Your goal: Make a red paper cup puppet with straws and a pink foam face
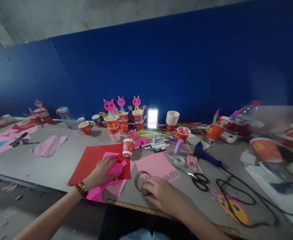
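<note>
My left hand [103, 171] lies with its fingers spread on cut magenta paper [96, 195], which rests over a red sheet [82, 163]. A bead bracelet is on that wrist. My right hand [161, 195] has its fingers curled over the right rim of a roll of tape [137, 185] near the table's front edge. Beyond it is a pale pink sheet [153, 165] with a row of cut-outs along one edge. To the right are scissors [198, 180] with black handles and a smaller tape roll [179, 161]. A red-patterned paper cup [128, 147] stands on the red sheet's far corner.
Paper-cup figures with pink heads [109, 106] stand at the back, before a blue wall. Markers [159, 146] and coloured sticks lie mid-table. On the right are a blue glue gun [206, 155], its looping black cord [236, 183] and a yellow cut-out [234, 210].
</note>
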Demonstrator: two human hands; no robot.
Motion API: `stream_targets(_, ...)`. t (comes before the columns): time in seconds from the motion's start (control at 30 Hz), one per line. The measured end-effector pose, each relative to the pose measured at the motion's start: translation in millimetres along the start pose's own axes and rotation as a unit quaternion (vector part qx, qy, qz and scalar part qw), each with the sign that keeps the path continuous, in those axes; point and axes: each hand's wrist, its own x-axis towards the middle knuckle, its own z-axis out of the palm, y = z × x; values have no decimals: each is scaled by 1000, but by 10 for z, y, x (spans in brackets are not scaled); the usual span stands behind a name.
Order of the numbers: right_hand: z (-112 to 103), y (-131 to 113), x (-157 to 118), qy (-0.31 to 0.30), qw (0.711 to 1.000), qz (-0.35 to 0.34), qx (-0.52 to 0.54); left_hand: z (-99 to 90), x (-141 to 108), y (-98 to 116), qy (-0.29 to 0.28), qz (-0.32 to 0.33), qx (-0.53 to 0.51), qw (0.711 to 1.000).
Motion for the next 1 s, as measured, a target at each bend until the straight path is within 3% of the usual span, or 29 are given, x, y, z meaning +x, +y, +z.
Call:
stream_targets(0.13, 141, -28, 14, 15, 999, 2, -39, 72, -8, -29, -2, 12, 18, 1000)
stream_targets(0.33, 27, -42, -44, 62, 998, -26, -2, 61, 54, 39, 25, 23, 27, 999)
stream_targets(0.63, -73, 279, 117, 173, 985, 11, 23, 140, 204, 134, 57, 30, 25, 998)
stream_targets(0.77, -58, 366, 240, 171, 985, -7, 16, 214, 298, 94, 61, 31, 6, 998)
stream_targets(0.9, -42, 301, 328, 149, 988, -27, 4, 150, 311, 205, 123, 31, -30, 991)
stream_targets(0.97, -8, 233, 371, 137, 990, -36, -3, 57, 277, 355, 131, 82, -59, 986)
stream_targets(1.0, 14, 197, 392, 134, 990, -41, -5, 10, 257, 443, 91, 133, -75, 984)
